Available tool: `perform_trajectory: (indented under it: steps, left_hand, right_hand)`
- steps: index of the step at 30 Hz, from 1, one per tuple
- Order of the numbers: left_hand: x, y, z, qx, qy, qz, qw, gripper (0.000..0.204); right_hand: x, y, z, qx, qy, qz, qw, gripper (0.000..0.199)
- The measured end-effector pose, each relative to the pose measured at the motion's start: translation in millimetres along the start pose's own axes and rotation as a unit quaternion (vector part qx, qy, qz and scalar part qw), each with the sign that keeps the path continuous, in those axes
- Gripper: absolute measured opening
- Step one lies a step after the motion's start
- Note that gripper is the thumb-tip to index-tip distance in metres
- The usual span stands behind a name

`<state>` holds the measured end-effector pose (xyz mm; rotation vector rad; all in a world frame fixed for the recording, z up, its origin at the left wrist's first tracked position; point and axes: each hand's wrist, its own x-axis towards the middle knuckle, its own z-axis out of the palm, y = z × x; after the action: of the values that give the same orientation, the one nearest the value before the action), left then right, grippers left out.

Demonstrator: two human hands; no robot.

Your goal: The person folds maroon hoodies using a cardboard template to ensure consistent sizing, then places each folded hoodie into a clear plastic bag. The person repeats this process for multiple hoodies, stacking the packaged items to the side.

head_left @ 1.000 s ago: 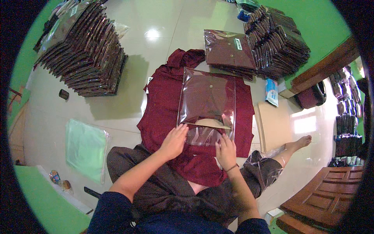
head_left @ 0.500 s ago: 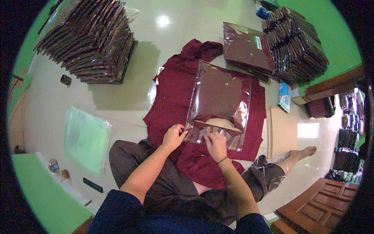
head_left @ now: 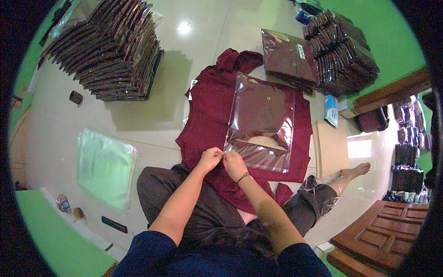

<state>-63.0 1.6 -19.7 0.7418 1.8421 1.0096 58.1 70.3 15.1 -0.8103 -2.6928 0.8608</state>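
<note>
A folded brown garment with a tan card showing at its near end lies inside a clear plastic bag. Beneath the bag a maroon garment is spread over the floor and against my legs. My left hand pinches the bag's near left corner. Close beside it, my right hand has its fingers closed on the same edge. The fingertips of both hands nearly meet, and the exact grip between them is too small to make out.
Tall stacks of bagged garments stand at the far left and far right. Clear empty bags lie at left, near a dark remote. Cardboard sheets and a blue-white packet are at right, beyond my outstretched leg.
My right hand has moved left along the bag's open end to the corner beside my left hand. The view has shifted slightly.
</note>
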Motion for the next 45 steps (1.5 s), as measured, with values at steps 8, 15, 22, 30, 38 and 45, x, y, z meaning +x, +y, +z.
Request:
perform_trajectory:
  steps: [8, 15, 22, 30, 38, 45]
  left_hand:
    - [-7, 7, 3, 0.062, 0.020, -0.002, 0.998, 0.019]
    - [-10, 21, -7, 0.129, 0.019, -0.004, 0.991, 0.018]
    - [-8, 50, -7, 0.399, 0.037, 0.315, 0.860, 0.038]
    - [19, 50, -29, 0.506, -0.148, 0.406, 0.747, 0.049]
    - [37, 31, -22, 0.366, -0.078, 0.470, 0.800, 0.007]
    - [47, 44, 4, 0.180, 0.116, 0.223, 0.951, 0.013]
  right_hand:
    - [-73, 46, -47, 0.078, -0.023, -0.042, 0.996, 0.015]
    - [-327, 170, -269, -0.350, 0.005, 0.568, 0.744, 0.019]
    - [-233, 179, -216, -0.283, 0.149, 0.246, 0.915, 0.057]
    - [-93, 183, -141, -0.177, 0.026, -0.119, 0.977, 0.020]
    - [-82, 211, -144, -0.119, -0.048, -0.221, 0.967, 0.017]
    - [-64, 190, -126, -0.030, 0.139, 0.060, 0.988, 0.011]
